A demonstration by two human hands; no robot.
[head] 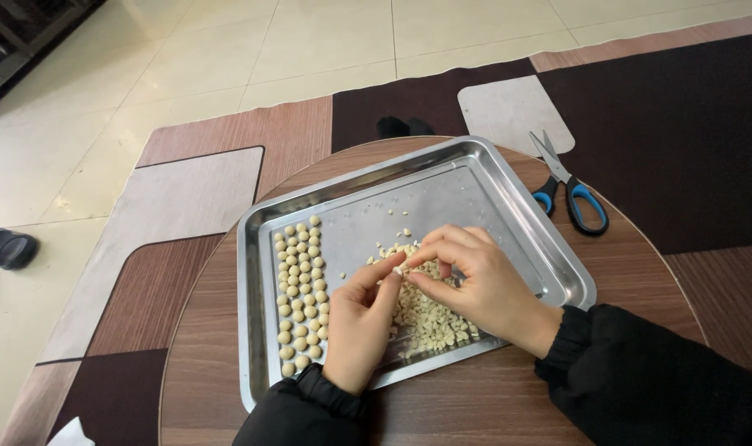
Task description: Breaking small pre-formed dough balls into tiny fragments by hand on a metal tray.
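Two hands meet at frame centre over a steel tray on a round table. Left hand and right hand both pinch one pale piece above a loose heap. Rows of balls line the tray's left. Scissors lie upper right.

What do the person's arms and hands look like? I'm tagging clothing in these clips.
Both arms are in black long sleeves with ribbed cuffs that end at the wrists. The left hand and right hand are bare: no gloves, and no rings, watch or bracelet show.
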